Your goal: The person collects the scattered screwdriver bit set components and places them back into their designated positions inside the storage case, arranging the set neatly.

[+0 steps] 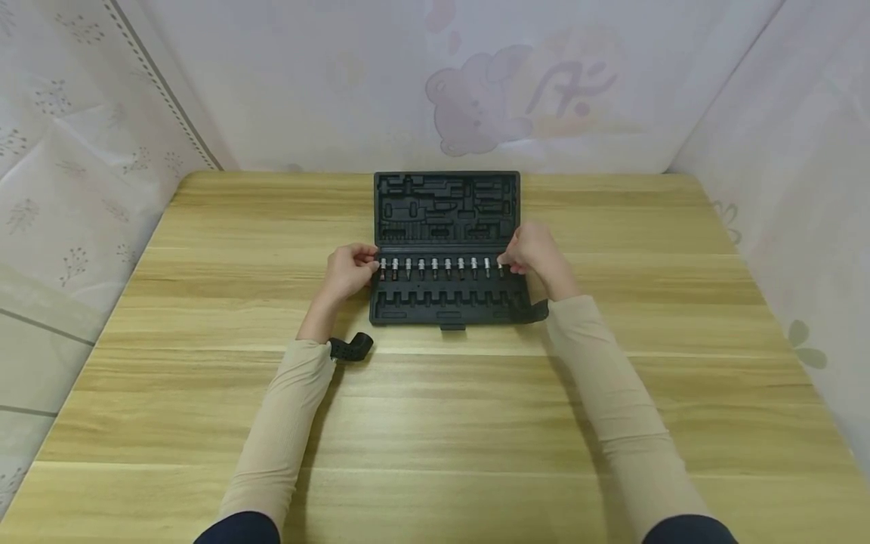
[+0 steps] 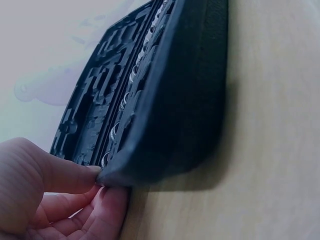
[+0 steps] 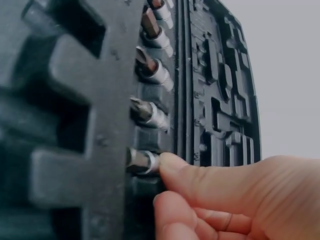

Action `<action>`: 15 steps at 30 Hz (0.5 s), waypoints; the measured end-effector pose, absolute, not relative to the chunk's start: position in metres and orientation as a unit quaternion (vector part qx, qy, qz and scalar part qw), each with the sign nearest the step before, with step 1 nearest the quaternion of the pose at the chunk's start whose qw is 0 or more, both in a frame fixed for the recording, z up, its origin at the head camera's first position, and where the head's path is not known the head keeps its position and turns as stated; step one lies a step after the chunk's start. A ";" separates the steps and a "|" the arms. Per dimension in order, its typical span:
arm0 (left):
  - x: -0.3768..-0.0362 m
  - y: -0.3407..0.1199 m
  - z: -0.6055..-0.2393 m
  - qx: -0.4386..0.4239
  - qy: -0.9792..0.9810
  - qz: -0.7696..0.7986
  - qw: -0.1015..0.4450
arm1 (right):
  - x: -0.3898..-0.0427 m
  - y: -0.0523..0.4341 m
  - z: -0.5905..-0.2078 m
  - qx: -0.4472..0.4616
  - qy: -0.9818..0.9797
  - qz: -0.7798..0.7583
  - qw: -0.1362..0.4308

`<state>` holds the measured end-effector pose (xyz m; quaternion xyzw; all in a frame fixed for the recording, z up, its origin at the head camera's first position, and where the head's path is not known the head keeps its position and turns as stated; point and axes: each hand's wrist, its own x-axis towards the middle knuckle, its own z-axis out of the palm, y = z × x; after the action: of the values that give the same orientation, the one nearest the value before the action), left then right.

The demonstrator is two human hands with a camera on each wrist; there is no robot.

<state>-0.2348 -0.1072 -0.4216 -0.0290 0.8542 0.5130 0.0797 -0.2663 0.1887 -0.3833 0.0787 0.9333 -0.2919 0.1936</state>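
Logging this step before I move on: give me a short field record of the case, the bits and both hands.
case: black tool case, open flat on the wooden table
lid: moulded slots look bare
bits: row of ten bit sockets seated along the tray's top edge
left hand: left hand pinches the case's left corner
right hand: right hand with fingertip on the rightmost bit
lower tray slots: bare
nearby: small black angled piece on the table by the left wrist
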 end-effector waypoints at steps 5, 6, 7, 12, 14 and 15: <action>-0.236 -0.107 -0.422 -0.026 0.855 0.513 0.077 | -0.262 0.195 -0.388 0.066 0.926 -0.331 0.171; -0.236 -0.107 -0.422 -0.025 0.854 0.513 0.078 | -0.261 0.197 -0.389 0.062 0.923 -0.343 0.166; -0.236 -0.107 -0.423 -0.024 0.855 0.513 0.078 | -0.260 0.198 -0.390 0.059 0.919 -0.357 0.160; -0.236 -0.107 -0.423 -0.022 0.856 0.511 0.078 | -0.257 0.203 -0.391 0.039 0.905 -0.395 0.152; -0.236 -0.108 -0.423 -0.022 0.857 0.508 0.077 | -0.256 0.205 -0.390 0.034 0.903 -0.401 0.151; -0.236 -0.108 -0.423 -0.022 0.857 0.508 0.077 | -0.255 0.205 -0.389 0.033 0.902 -0.403 0.149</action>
<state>-0.2358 -0.1077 -0.4232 -0.0218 0.8573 0.5085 0.0773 -0.2552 0.2052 -0.3895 0.0334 0.9023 -0.4033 0.1487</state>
